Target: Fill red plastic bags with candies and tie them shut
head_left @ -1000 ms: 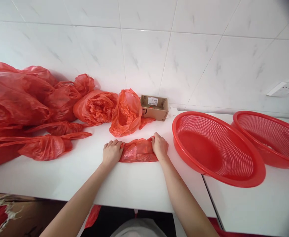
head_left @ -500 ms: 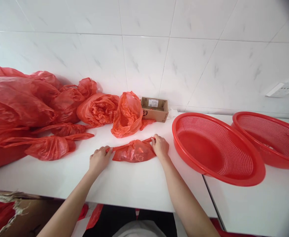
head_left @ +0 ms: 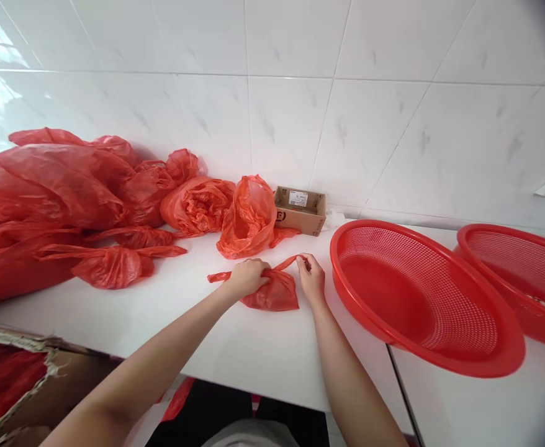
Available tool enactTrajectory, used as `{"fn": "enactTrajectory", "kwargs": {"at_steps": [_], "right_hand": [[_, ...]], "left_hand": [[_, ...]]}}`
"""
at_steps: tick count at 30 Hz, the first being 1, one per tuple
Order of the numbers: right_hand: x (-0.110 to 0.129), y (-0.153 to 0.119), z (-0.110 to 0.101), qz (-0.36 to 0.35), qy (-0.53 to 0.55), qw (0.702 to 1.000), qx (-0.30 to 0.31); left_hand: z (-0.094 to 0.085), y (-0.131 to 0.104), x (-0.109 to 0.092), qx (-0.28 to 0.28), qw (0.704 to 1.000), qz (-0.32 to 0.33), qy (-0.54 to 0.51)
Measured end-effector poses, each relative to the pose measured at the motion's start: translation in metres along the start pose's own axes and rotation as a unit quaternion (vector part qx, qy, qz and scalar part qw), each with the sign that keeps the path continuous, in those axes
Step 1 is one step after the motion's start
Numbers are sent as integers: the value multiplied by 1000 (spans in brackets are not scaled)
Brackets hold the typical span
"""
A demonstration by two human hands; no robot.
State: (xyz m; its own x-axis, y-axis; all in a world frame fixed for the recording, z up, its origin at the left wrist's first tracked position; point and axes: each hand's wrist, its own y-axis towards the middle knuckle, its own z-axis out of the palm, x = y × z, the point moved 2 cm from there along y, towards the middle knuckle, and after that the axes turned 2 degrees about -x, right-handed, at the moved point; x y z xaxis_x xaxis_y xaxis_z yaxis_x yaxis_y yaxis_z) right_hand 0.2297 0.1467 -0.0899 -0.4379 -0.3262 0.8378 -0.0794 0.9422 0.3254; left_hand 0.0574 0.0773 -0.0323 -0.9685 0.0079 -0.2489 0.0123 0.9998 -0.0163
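Note:
A small red plastic bag (head_left: 276, 293) with something inside lies on the white table in front of me. My left hand (head_left: 249, 277) is closed on the bag's gathered top, its fingertips partly hidden. One twisted handle end sticks out to the left beyond that hand. My right hand (head_left: 310, 277) pinches the other handle end and holds it stretched up to the right. What the bag contains cannot be made out through the plastic. Just behind it sits an open, crumpled red bag (head_left: 248, 217).
A small cardboard box (head_left: 300, 220) stands by the tiled wall. To the right are a large red plastic basket (head_left: 384, 298) and a second red basket (head_left: 524, 273). Filled red bags (head_left: 58, 186) pile up at the left, with a knotted bag (head_left: 114, 268) before them. A torn carton (head_left: 72, 379) stands below the table edge.
My left hand has let go of the left handle end and moved right onto the bag's top. My right hand keeps its pinch. The view has turned slightly left.

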Motion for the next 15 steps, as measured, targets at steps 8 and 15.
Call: {"fn": "enactTrajectory", "kwargs": {"at_steps": [8, 15], "right_hand": [[-6, 2, 0, 39, 48, 998, -20], [-10, 2, 5, 58, 24, 998, 6]], "left_hand": [[-61, -41, 21, 157, 987, 7, -27], [-162, -110, 103, 254, 963, -55, -71]]}}
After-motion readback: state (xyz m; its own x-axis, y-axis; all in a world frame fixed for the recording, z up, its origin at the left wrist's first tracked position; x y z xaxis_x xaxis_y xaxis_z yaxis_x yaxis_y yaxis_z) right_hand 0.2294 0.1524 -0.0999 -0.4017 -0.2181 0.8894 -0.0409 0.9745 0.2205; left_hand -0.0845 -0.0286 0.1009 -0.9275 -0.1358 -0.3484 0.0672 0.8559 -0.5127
